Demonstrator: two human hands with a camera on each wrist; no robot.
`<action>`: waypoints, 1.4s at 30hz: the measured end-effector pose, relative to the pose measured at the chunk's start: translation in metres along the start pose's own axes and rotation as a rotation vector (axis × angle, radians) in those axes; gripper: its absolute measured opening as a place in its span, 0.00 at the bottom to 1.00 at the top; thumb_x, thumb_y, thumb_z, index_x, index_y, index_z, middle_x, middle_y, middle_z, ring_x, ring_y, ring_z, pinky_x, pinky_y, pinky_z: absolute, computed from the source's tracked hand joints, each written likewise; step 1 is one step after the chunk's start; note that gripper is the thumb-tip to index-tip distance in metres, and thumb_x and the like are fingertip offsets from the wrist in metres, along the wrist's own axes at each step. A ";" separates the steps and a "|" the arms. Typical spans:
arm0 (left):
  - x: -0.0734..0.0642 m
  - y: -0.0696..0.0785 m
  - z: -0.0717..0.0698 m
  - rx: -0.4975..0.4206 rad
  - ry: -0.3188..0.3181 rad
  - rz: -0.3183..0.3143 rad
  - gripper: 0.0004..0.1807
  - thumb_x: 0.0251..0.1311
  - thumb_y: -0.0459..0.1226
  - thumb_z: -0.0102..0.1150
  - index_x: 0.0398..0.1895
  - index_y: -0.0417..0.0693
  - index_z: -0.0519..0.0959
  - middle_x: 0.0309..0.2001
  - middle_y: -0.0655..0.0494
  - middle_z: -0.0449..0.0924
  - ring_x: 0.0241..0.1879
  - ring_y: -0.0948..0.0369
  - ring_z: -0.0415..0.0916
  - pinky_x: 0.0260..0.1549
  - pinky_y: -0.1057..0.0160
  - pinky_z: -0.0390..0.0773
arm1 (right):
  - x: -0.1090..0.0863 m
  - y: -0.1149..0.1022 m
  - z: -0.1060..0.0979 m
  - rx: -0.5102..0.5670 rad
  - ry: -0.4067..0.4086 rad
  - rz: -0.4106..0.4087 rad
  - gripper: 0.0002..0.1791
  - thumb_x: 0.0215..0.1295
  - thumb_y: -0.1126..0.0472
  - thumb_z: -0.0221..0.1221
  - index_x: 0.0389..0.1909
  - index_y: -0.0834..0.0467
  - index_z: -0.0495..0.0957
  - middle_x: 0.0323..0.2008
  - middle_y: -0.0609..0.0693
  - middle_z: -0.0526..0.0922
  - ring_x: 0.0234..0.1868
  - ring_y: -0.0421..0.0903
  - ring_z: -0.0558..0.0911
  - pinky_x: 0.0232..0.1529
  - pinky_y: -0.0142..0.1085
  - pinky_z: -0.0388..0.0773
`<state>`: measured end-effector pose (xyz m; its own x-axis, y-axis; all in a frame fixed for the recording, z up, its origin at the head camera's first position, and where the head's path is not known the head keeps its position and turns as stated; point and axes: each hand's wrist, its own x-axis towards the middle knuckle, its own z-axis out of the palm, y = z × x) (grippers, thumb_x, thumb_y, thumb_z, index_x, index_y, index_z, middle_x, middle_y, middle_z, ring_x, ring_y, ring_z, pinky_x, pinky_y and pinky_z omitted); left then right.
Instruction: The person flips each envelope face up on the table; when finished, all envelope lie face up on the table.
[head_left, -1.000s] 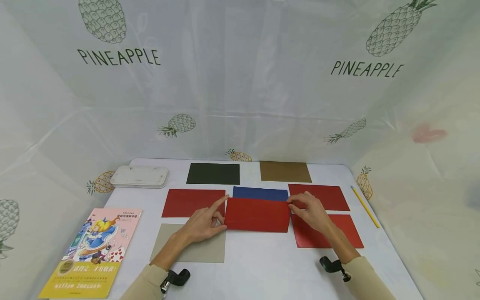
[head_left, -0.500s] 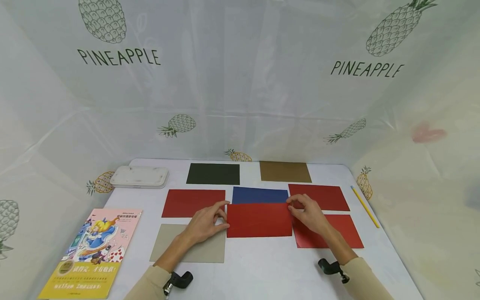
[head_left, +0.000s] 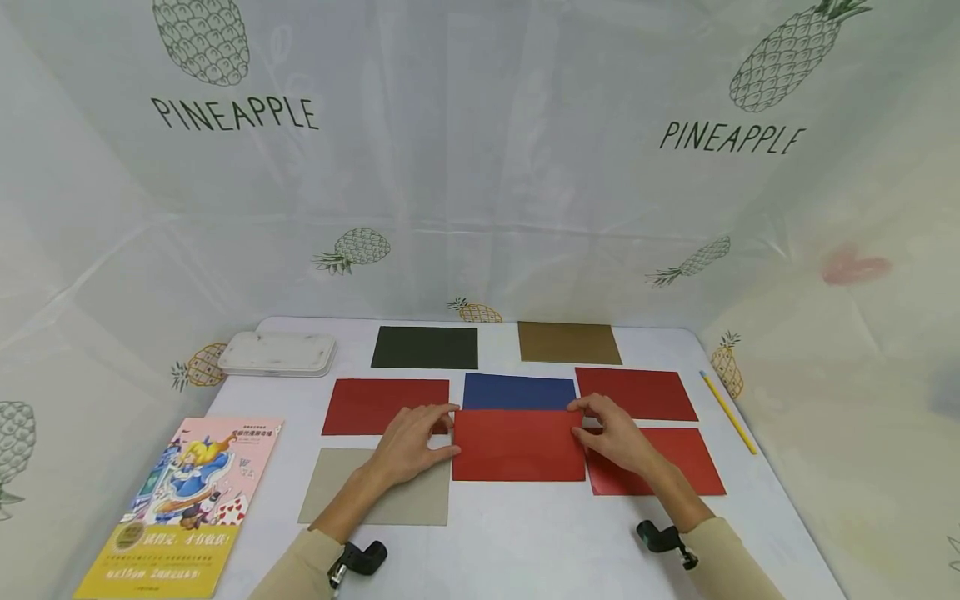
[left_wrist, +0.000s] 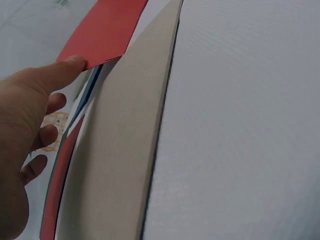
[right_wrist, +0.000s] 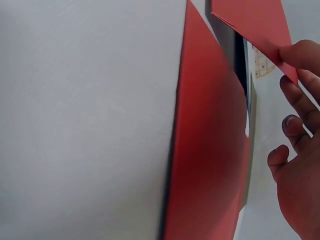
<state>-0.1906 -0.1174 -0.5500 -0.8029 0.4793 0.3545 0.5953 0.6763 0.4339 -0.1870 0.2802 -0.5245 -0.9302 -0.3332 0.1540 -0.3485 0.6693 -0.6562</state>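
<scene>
A bright red card is up off the table between my two hands, partly overlapping a blue card in the head view. My left hand pinches its left edge with thumb and forefinger; the left wrist view shows the thumb on the card's corner. My right hand pinches the upper right corner, its other fingers loosely bent in the right wrist view. Under my left hand lie a beige card and a darker red card. Two more red cards lie at the right, one near and one far.
A dark green card and a brown card lie along the table's back. At the left are a white case and a picture book. A yellow pencil lies by the right edge of the white table.
Both hands have brought the red card slightly nearer to me, uncovering more of the blue card. My left forefinger, earlier stretched upward, has come down to the card's upper left corner.
</scene>
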 end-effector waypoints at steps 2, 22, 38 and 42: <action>0.000 -0.001 0.000 0.023 -0.012 -0.006 0.38 0.51 0.56 0.74 0.65 0.56 0.76 0.41 0.67 0.81 0.43 0.68 0.76 0.46 0.57 0.70 | 0.000 0.001 0.001 -0.013 -0.010 0.004 0.22 0.60 0.62 0.71 0.54 0.47 0.78 0.49 0.43 0.79 0.53 0.47 0.78 0.50 0.45 0.81; 0.000 -0.011 0.001 0.121 -0.084 0.010 0.33 0.48 0.66 0.69 0.58 0.67 0.80 0.53 0.64 0.76 0.54 0.62 0.69 0.53 0.52 0.64 | -0.010 0.003 -0.001 -0.029 -0.107 -0.071 0.22 0.62 0.59 0.69 0.58 0.50 0.80 0.50 0.44 0.80 0.52 0.48 0.75 0.47 0.39 0.78; 0.000 -0.015 0.004 0.089 -0.133 0.026 0.33 0.45 0.67 0.70 0.55 0.69 0.80 0.56 0.64 0.71 0.58 0.61 0.62 0.56 0.48 0.61 | -0.016 0.003 0.002 -0.263 -0.111 -0.050 0.26 0.54 0.49 0.74 0.55 0.45 0.82 0.45 0.38 0.79 0.48 0.38 0.69 0.47 0.45 0.71; 0.000 -0.013 0.003 0.091 -0.148 0.032 0.32 0.44 0.67 0.70 0.54 0.69 0.81 0.57 0.64 0.72 0.59 0.60 0.62 0.57 0.48 0.61 | -0.018 0.001 0.003 -0.294 -0.103 -0.064 0.27 0.52 0.48 0.75 0.55 0.45 0.82 0.44 0.38 0.79 0.48 0.38 0.70 0.45 0.44 0.71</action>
<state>-0.1987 -0.1243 -0.5583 -0.7836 0.5737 0.2385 0.6205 0.7039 0.3456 -0.1701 0.2855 -0.5302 -0.8940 -0.4361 0.1027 -0.4381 0.8029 -0.4041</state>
